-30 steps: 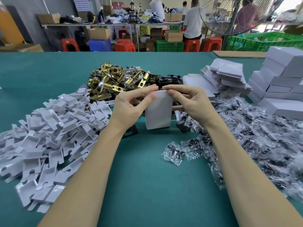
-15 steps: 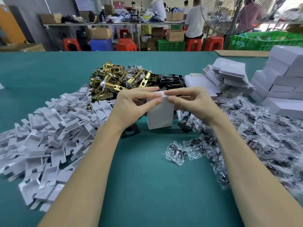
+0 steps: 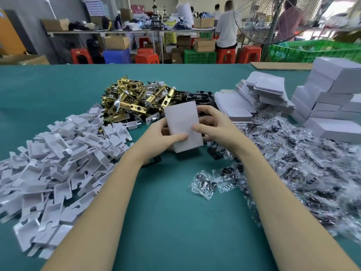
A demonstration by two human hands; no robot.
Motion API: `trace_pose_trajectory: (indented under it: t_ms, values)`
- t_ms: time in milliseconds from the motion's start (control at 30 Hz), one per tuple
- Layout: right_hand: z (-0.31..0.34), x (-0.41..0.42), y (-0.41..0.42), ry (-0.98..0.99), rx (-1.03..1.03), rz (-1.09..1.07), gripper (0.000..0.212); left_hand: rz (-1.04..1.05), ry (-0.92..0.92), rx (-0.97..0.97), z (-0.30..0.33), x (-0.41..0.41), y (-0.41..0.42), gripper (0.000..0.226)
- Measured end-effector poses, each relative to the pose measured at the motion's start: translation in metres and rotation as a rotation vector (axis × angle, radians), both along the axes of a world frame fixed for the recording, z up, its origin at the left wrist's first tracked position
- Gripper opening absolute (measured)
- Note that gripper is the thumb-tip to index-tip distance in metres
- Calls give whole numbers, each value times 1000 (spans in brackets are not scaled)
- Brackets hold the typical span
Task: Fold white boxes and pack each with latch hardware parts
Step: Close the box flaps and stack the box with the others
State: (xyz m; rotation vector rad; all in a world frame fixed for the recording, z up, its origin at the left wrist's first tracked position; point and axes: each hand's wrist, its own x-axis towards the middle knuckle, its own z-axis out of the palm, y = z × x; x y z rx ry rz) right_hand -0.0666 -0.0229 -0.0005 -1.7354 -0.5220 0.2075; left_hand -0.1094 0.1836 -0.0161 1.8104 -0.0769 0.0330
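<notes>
I hold the white box [image 3: 182, 126] with both hands above the green surface [image 3: 168, 212], in the middle before me. The box is closed and a little tilted, its broad face toward me. My left hand [image 3: 159, 138] grips its left side, the thumb lying on the front face near the lower edge. My right hand [image 3: 213, 125] grips the right side, the thumb pressing on the front face and the fingers curled behind.

At my left lies a big heap of white plastic inserts [image 3: 54, 165]. Behind the box is a pile of brass latch parts [image 3: 134, 99], and next to it some black metal plates [image 3: 197, 95]. At my right are many small clear bags with dark screws [image 3: 304, 169], touching each other. Farther right are flat unfolded box blanks [image 3: 261, 94] in stacks, and beside them the finished white boxes [image 3: 336, 98] piled up.
</notes>
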Motion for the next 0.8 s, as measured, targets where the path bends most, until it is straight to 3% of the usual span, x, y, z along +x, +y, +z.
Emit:
trace_pose_trajectory:
  t_ms: [100,200,400,533,800]
  values:
    - [9,-3,-6,130,-62,20,38,62,71,-256,6,6,-10,36]
    - [15,-6,-17,267,-48,44,29,130,133,-375,11,11,-28,24]
    - [19,-19,-40,498,291,-41,20,78,174,-512,12,8,-71,31]
    - [25,-22,-52,487,377,-91,18,-78,246,-702,20,2,-86,30]
    - [30,-24,-55,487,438,-134,19,-43,247,-695,27,-2,-90,36]
